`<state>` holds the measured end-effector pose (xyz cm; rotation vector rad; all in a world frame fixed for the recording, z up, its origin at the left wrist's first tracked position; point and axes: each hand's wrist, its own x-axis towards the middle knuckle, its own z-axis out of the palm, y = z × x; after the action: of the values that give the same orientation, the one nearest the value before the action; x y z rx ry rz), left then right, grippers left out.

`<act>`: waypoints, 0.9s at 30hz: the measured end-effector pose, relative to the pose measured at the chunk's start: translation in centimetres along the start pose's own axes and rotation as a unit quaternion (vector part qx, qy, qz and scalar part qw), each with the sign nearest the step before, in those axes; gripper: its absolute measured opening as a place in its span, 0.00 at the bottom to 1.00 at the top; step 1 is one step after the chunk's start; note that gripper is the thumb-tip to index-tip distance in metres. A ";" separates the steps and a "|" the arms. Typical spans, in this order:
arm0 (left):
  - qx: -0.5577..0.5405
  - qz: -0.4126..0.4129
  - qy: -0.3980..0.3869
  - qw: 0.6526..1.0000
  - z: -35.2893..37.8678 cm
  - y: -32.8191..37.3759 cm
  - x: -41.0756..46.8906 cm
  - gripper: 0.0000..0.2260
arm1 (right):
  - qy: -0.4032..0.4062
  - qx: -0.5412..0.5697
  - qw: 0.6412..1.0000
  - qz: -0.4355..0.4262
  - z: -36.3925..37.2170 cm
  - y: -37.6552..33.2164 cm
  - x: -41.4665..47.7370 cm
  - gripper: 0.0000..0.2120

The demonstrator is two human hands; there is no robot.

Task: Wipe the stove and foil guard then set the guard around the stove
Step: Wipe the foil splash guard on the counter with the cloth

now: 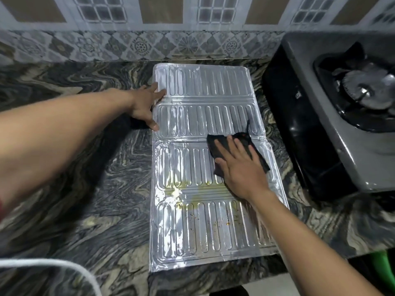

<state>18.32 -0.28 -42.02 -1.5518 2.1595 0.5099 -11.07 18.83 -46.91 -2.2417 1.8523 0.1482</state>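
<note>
The ribbed silver foil guard [192, 227] lies flat and unfolded on the marbled counter, with yellow grease and crumbs on its near panels. My right hand [239, 169] presses a black cloth [226, 146] flat onto the guard's middle right, fingers spread over it. Fingers apart, my left hand [147, 107] rests on the guard's far left edge and holds it down. The grey gas stove [333, 116] stands to the right of the guard, its burner [367, 88] visible.
Grey-black swirled stone counter [85, 189] extends left and toward me. A patterned tile wall [149, 45] runs along the back. A white cord [64, 265] curves at bottom left. Something green [382, 268] shows below the counter edge at the right.
</note>
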 end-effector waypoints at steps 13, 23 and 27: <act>0.006 0.053 -0.014 0.998 4.3 2.2 -4.6 0.62 | 0.004 0.004 1.000 0.010 0.1 0.9 0.6 0.27; 0.004 0.052 -0.007 0.999 4.4 2.2 -4.4 0.55 | 0.040 0.051 0.987 0.147 1.4 0.3 -3.4 0.26; 0.014 0.052 -0.008 0.999 3.6 2.2 -4.3 0.50 | 0.018 0.043 0.992 0.117 1.0 -2.1 -2.7 0.26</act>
<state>17.91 5.70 -42.64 -1.4210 2.2343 0.5228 -9.49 22.01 -47.05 -1.9792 2.0951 0.0664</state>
